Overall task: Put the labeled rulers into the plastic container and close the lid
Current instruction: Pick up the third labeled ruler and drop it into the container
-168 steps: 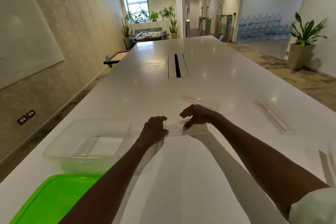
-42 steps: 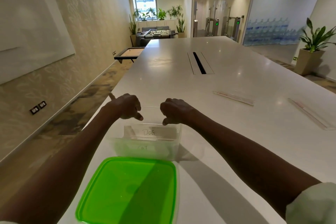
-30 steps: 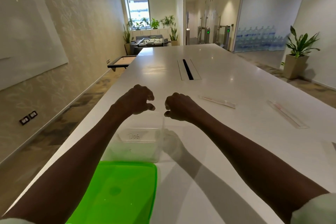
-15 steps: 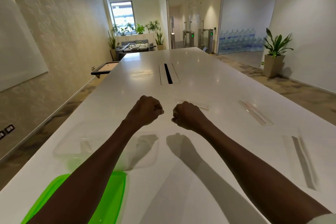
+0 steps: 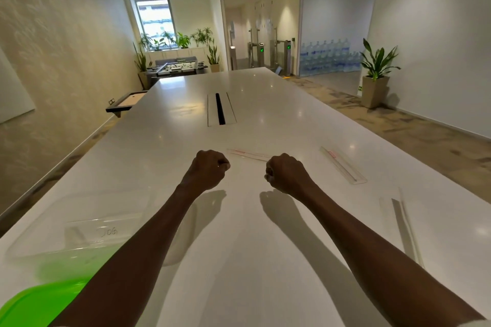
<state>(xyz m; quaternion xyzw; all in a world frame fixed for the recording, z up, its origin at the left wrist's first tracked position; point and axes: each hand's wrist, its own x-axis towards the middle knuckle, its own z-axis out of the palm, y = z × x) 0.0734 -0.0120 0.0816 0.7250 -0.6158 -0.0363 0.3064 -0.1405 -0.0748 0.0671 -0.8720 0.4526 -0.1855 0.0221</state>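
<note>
A single wide-angle view is given, taken from the person's head and aimed forward and slightly down along the long white table (image 5: 265, 103). Both forearms are seen reaching in from the bottom edge, close to the lens. The near tabletop is covered at short range; the far end, the window (image 5: 155, 22) and the corridor are taken in beyond.

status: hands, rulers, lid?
Left hand and right hand fisted, empty. One ruler in container, three out on table. Lid off. Nothing blocking.
</note>
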